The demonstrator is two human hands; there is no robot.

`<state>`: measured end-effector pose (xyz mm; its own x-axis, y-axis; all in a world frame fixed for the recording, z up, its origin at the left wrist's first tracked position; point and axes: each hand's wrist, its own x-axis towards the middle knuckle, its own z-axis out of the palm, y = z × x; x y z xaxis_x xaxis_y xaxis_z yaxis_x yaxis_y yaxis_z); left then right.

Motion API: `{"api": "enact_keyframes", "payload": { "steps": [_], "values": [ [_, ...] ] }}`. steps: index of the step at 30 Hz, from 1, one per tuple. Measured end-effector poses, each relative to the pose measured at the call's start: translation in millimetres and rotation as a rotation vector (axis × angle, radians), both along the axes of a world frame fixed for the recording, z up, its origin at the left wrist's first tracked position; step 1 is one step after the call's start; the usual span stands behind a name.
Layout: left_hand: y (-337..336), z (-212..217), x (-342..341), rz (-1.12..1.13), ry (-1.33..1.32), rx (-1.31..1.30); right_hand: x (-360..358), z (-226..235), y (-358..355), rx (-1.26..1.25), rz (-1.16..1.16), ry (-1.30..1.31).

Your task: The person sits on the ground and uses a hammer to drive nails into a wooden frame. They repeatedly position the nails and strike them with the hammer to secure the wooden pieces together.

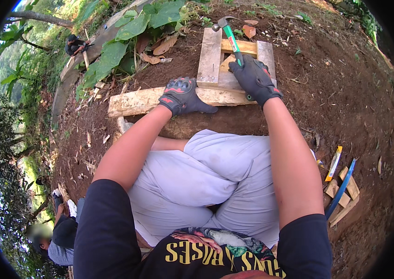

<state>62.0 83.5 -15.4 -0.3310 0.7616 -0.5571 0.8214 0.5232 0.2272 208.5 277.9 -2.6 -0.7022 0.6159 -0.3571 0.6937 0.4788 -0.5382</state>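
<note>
My right hand [255, 78], in a black glove, is closed around the green handle of a claw hammer [232, 43]. The hammer's metal head points away from me, over the far edge of a small wooden frame [209, 58] built from short boards. The frame lies on the ground against a long, rough wooden plank [134, 102]. My left hand [181, 96], gloved too, grips this plank just left of the frame, its thumb along the near side and its other fingers partly hidden. A nail seems to stand in the frame's left board.
To my right lie a blue curved saw blade [341, 189], short wood offcuts [345, 197] and a yellow-and-white strip [334, 163] on brown soil. Large green leaves [133, 29] grow at the far left. One person [75, 45] crouches far left; another [62, 235] sits near left.
</note>
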Motion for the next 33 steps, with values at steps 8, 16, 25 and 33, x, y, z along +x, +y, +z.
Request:
{"api": "enact_keyframes", "payload": {
  "steps": [8,16,25,33],
  "values": [
    [3,1,-3,0.007,-0.065,-0.008,0,5,-3,-0.014,0.002,-0.021],
    [-6,-4,6,0.061,-0.06,0.261,-17,0,-23,0.095,0.142,-0.016],
    [-3,-2,3,0.041,-0.062,0.181,-1,-10,-28,0.075,0.203,-0.013],
    [-10,-11,11,0.029,-0.086,0.215,-6,-6,-39,0.156,0.193,-0.037]
  ]
}}
